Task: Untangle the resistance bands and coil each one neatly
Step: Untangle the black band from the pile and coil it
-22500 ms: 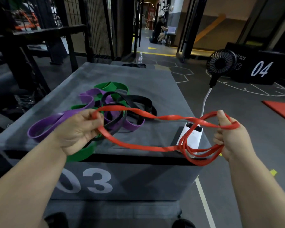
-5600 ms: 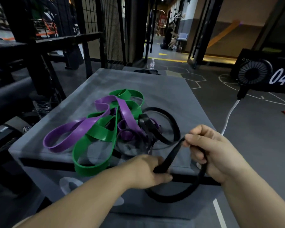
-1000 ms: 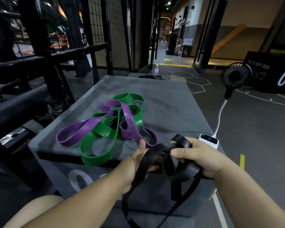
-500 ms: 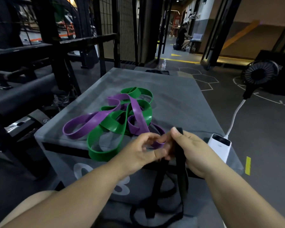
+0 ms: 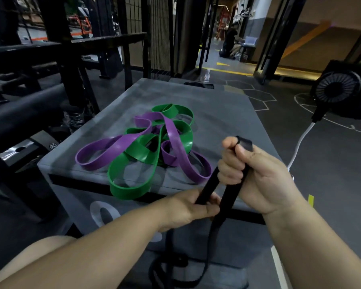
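On the box (image 5: 227,113), at left, the purple band (image 5: 115,147) and green band (image 5: 131,189) lie interlaced. At its near edge our left hand (image 5: 188,207) pinches one strand of the black band (image 5: 230,197). Our right hand (image 5: 265,180), fingers curled, grips the band's top fold. The rest dangles in loops toward the floor. If we coil before straightening, we judge a twist could lock in, or the slack could snag.

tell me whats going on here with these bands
A person is handling a black rubber resistance band. The right hand grips its folded top end, the left hand grips a strand lower down, and the rest dangles in front of the grey padded box. A flat purple rubber band and a flat green rubber band lie tangled on the box top, not coiled yet.
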Motion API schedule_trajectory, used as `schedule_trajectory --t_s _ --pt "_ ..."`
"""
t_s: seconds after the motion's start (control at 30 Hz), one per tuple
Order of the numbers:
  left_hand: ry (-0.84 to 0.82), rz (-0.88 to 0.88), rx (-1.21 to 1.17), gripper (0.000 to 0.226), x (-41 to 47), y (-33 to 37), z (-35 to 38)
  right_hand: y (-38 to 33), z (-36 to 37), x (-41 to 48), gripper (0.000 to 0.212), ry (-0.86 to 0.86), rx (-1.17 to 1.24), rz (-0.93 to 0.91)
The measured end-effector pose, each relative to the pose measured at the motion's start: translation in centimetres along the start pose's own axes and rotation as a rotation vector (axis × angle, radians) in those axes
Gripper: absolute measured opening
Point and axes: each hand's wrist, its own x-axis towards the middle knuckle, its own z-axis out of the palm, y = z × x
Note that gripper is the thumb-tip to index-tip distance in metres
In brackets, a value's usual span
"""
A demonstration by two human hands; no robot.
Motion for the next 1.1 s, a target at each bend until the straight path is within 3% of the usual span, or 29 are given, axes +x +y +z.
schedule_trajectory --t_s 0.27,0.37,0.5,0.63,0.77,0.87,0.97,1.1 --pt "0.118 -0.215 0.248 0.008 0.2 -2.0 0.3 -2.7 -0.5 -0.4 0.04 0.128 0.063 -0.182" --pt "0.089 -0.217 0.092 0.01 -0.6 -1.0 1.1 -2.5 -0.6 -0.7 0.049 0.197 -0.066 -0.204" --pt "0.166 -0.079 -0.108 0.008 -1.1 0.8 1.7 -0.7 -1.2 -0.8 0.084 0.258 -0.391 -0.132" --pt "0.221 0.081 -0.179 0.003 -1.3 2.6 0.9 1.3 -1.8 -0.5 0.071 0.179 -0.746 -0.032" --pt "0.178 0.157 -0.094 0.032 -1.8 2.8 -0.4 2.1 -1.1 -0.2 0.059 0.183 -0.944 0.071" --pt "0.306 0.188 0.079 0.03 -1.5 2.4 -0.9 2.1 -0.5 0.2 0.044 0.289 -0.849 0.117" --pt "0.459 0.167 0.254 0.03 -1.2 2.0 -1.7 1.8 -0.2 0.8 0.029 0.428 -0.594 0.127" --pt "0.402 0.018 0.217 0.024 -1.2 1.5 -2.6 0.6 -0.8 0.8 0.021 0.539 -0.406 0.091"
